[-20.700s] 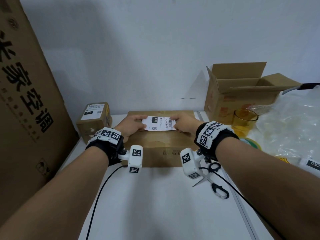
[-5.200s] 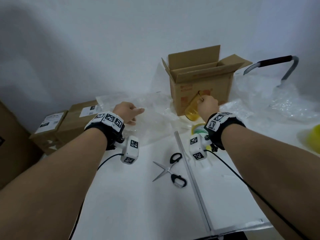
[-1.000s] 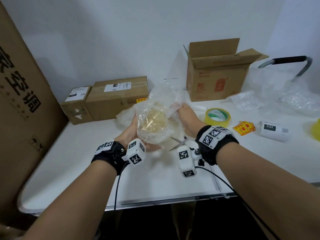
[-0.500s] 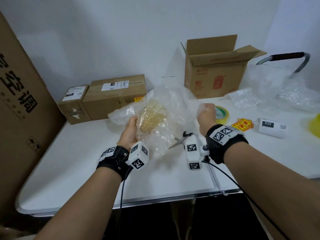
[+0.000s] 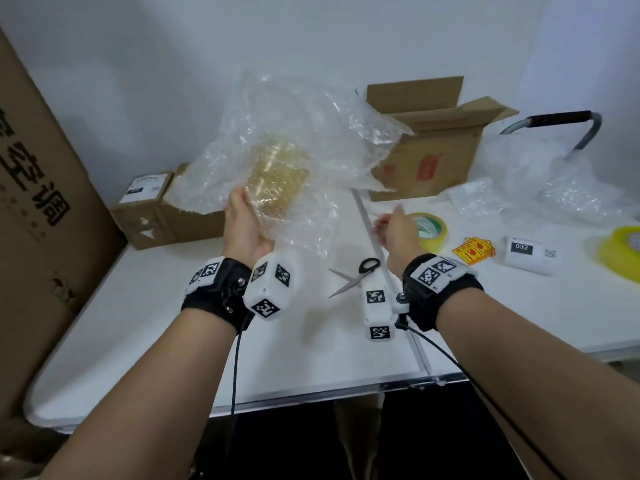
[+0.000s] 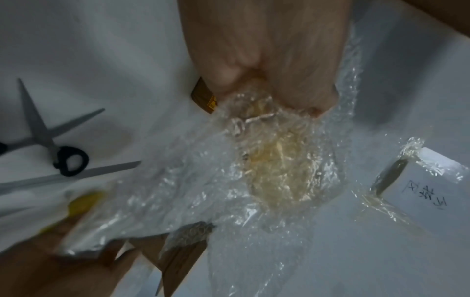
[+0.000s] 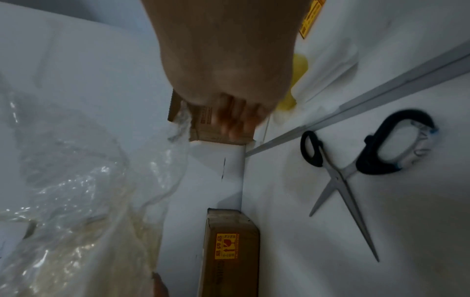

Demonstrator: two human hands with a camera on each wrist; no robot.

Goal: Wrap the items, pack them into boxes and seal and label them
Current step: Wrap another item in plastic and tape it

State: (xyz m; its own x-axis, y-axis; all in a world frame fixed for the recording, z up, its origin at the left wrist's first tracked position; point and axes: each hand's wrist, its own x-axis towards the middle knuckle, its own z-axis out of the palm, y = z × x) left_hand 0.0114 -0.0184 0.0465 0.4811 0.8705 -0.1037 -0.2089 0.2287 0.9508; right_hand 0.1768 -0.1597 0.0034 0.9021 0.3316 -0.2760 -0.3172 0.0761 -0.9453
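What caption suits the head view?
Left hand holds a bubble-wrapped amber cup; right hand hovers above the table.

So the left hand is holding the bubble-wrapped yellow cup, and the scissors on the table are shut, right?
Not quite. The left hand does hold the wrapped cup, but the scissors on the table lie with their blades open, as the right wrist view shows.

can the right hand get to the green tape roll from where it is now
Probably yes. The right hand holds nothing and hovers just beside the green tape roll, with bare table and no object between them; the scissors lie nearer the person.
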